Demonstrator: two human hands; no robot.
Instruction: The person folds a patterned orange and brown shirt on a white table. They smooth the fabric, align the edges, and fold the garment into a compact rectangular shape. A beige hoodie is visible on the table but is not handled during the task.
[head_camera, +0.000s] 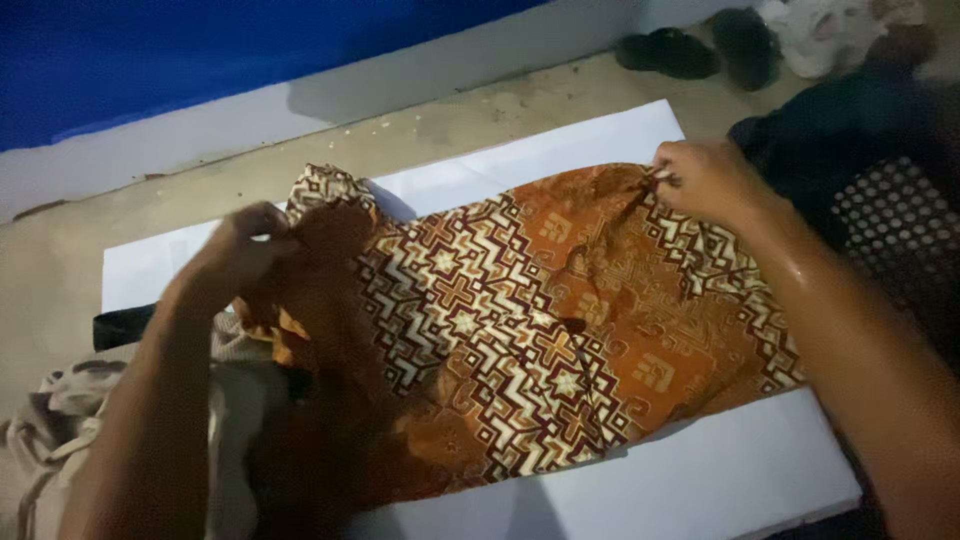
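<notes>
Cloth (520, 320), an orange and brown patterned piece with cream geometric motifs, lies across a white board (720, 480) that rests on a concrete floor (420, 130). It covers most of the board's middle; bare board shows along the far edge and at the near right corner.

Progress, judged from the present layout: the right half of the cloth lies fairly flat on the board, with shallow creases near the centre. The left half is not flat. It is lifted and bunched, and its near left edge hangs off the board toward a heap of pale fabric (60, 420). Spreading appears partly done; the left portion and the central creases remain to be dealt with.

Left hand (245, 250): closed on the raised left end of the cloth, holding it above the board. Exact finger placement is blurred.

Right hand (705, 180): fingertips pinched on the far right edge of the cloth, at the board's far side, the forearm lying along the right side.

Surroundings: a dark garment (850, 130) with a dotted section lies just beside the board on the right. A white wall base with blue above it runs along the far side. Dark sandals (690, 50) sit by the wall, well apart from the board.
</notes>
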